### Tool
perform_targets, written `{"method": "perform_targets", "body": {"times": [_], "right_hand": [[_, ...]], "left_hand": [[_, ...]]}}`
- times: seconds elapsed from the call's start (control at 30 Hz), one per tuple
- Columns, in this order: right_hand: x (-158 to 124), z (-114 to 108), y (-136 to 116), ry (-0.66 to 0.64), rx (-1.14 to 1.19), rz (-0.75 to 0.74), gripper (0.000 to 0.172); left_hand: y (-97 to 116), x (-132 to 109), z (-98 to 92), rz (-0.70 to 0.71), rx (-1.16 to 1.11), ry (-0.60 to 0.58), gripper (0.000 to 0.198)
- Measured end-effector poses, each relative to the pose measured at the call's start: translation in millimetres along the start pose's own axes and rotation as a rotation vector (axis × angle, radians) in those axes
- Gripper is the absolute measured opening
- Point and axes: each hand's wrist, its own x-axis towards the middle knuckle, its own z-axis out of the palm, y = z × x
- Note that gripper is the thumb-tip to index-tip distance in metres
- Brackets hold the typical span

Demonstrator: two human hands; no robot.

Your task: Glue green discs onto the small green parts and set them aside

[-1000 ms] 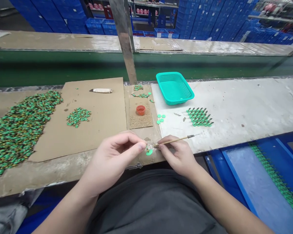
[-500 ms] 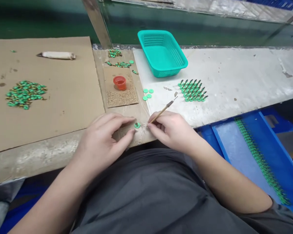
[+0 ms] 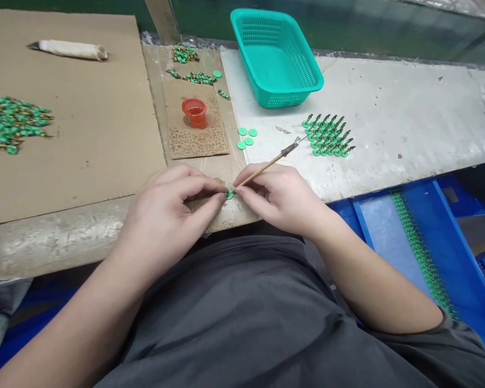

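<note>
My left hand (image 3: 170,213) pinches a small green disc (image 3: 229,194) at the near edge of the bench, fingers closed on it. My right hand (image 3: 281,196) is closed on a thin wooden brush (image 3: 267,165), its handle end pointing up and to the right and its other end at the disc. A small red cup (image 3: 194,111) stands on a speckled brown pad (image 3: 194,132) just beyond my hands. Three loose green discs (image 3: 246,137) lie right of the pad. Rows of finished green pieces (image 3: 329,134) stand on the white surface.
A teal basket (image 3: 281,70) sits at the back. A cardboard sheet (image 3: 84,124) on the left carries a heap of green parts (image 3: 10,121) and a wrapped white roll (image 3: 70,49). A blue tray (image 3: 440,253) with a line of green pieces is lower right.
The view has tilted down and closer. My left fingers have closed on the green disc, and the brush end has come against it.
</note>
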Motion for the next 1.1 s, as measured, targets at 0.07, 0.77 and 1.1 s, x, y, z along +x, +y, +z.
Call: {"method": "perform_targets", "body": {"times": [0.07, 0.77, 1.1], "right_hand": [[1.4, 0.3, 1.3, -0.027, -0.031, -0.036, 0.023], [7.4, -3.8, 2.9, -0.08, -0.099, -0.12, 0.023], [10.2, -4.6, 1.6, -0.096, -0.124, -0.116, 0.022]], "left_hand": [[0.7, -0.6, 0.5, 0.01, 0.013, 0.004, 0.018], [5.5, -2.1, 0.2, -0.018, 0.048, -0.031, 0.02], [4.8, -1.8, 0.0, -0.027, 0.073, -0.038, 0.023]]}}
